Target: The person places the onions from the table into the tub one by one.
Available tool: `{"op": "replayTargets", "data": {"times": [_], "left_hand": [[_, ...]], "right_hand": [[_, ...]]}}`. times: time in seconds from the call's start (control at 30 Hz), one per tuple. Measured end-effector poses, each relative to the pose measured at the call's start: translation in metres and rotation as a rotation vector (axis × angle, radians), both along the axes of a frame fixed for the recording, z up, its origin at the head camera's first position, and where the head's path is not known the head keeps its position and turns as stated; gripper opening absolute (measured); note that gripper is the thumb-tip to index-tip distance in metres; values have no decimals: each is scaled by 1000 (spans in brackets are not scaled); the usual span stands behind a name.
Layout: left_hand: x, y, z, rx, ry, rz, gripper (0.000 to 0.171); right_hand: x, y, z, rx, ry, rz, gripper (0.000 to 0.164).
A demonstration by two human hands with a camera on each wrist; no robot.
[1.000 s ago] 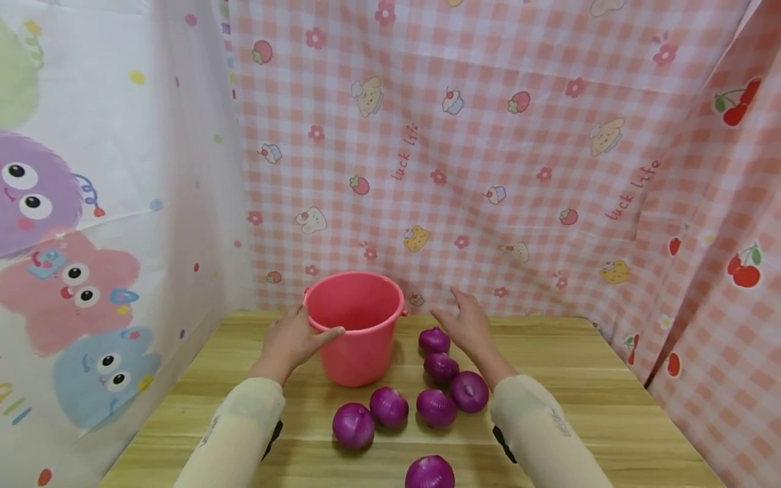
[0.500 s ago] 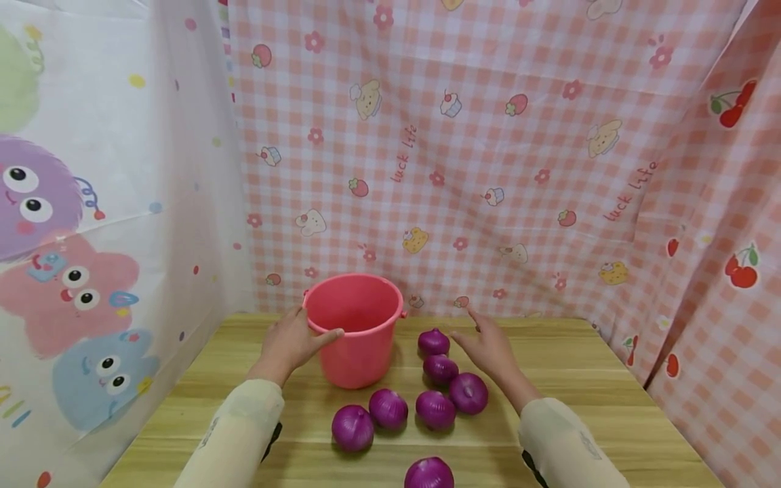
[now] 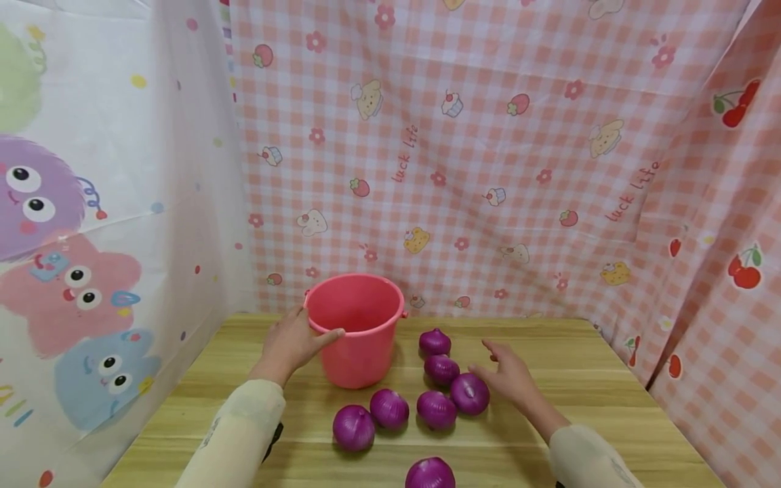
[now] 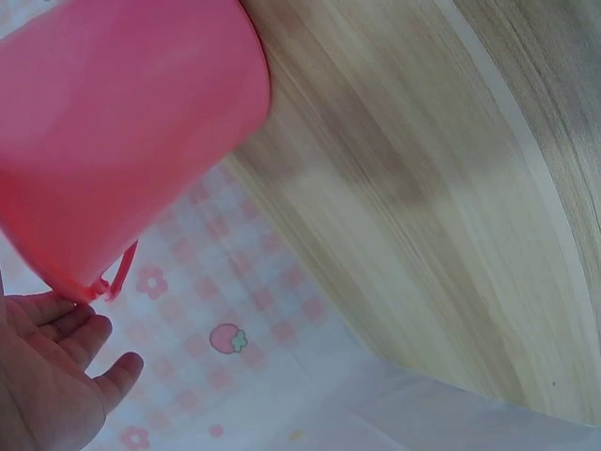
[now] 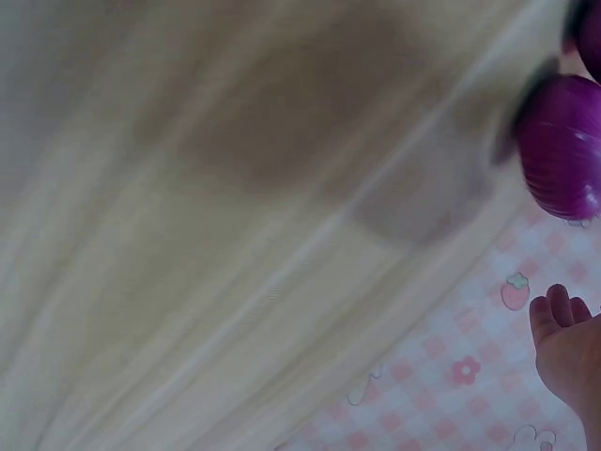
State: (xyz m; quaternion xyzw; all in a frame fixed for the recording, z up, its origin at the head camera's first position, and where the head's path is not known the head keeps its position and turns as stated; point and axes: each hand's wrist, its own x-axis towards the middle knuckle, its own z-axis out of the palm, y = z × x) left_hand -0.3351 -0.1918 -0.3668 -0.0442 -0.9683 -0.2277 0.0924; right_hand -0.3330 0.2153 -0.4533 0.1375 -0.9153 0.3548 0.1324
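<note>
My left hand (image 3: pixel 289 344) holds the pink plastic bucket (image 3: pixel 360 356) by its left rim, with the thumb across the near side. In the left wrist view, the left fingers (image 4: pixel 84 340) lie against the rim of the bucket (image 4: pixel 131 113) beside its handle. My right hand (image 3: pixel 506 371) hovers over the table, fingers parted and holding nothing. Its thumb is close to a purple onion (image 3: pixel 470 394). Another onion (image 3: pixel 442 370), one behind it (image 3: pixel 435 343) and one to the front left (image 3: pixel 436 410) are grouped there. The right wrist view shows an onion (image 5: pixel 566 146) beyond the hand (image 5: pixel 568 362).
Two more onions, a left one (image 3: pixel 354 428) and a right one (image 3: pixel 389 409), lie in front of the bucket. One onion (image 3: pixel 430 473) is cut by the lower frame edge. Behind the wooden table (image 3: pixel 561 379) hangs a pink checked curtain (image 3: pixel 476 135).
My right hand has moved right and toward me, from beside the farthest onion to beside the rightmost one. The left hand, bucket and onions have stayed in place.
</note>
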Motion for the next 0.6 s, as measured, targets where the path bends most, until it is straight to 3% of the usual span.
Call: {"op": "replayTargets", "data": {"times": [0.6], "left_hand": [[0,0,0,-19,7,10,101]], "right_hand": [[18,10,-30,52,-83,64,79]]}}
